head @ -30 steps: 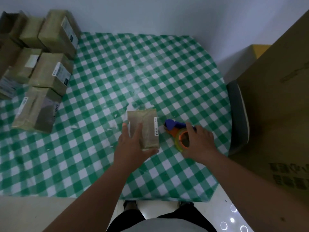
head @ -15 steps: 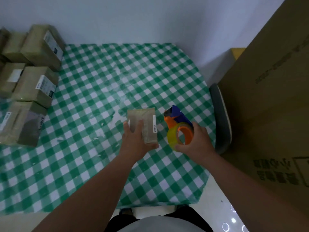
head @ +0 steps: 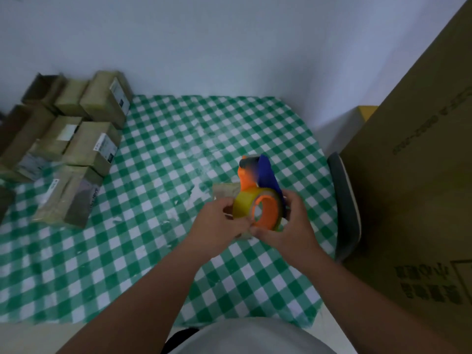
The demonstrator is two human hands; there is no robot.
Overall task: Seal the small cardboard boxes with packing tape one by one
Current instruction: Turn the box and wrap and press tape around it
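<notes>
Now I am holding the tape dispenser (head: 258,198) raised above the checked tablecloth (head: 158,175), where half a second ago it was sitting lower and to the right of the small box (head: 226,191); the dispenser is now covering most of that box from the head view. My right hand (head: 288,226) is gripping the dispenser from the right and underneath, fingers curled round its orange body and the yellowish tape roll (head: 259,209). My left hand (head: 219,223), which was lying on top of the box a moment ago, is now meeting the roll at its near left edge, fingertips drawn together there; whether they are pinching the tape end I cannot tell, since the contact is blurred. The small box is lying on the tablecloth directly behind and beneath both hands, only its far left corner showing. Counting: one dispenser, carrying one roll, with one blue guard at its top; one box at the work position; a stack of cardboard boxes (head: 63,139) at the far left of the table, of which about eight are distinguishable, several bearing white labels, the rest cut off by the frame edge. One large brown carton (head: 413,175) is standing to the right of the table, with one dark chair back (head: 344,205) between it and the table edge.
</notes>
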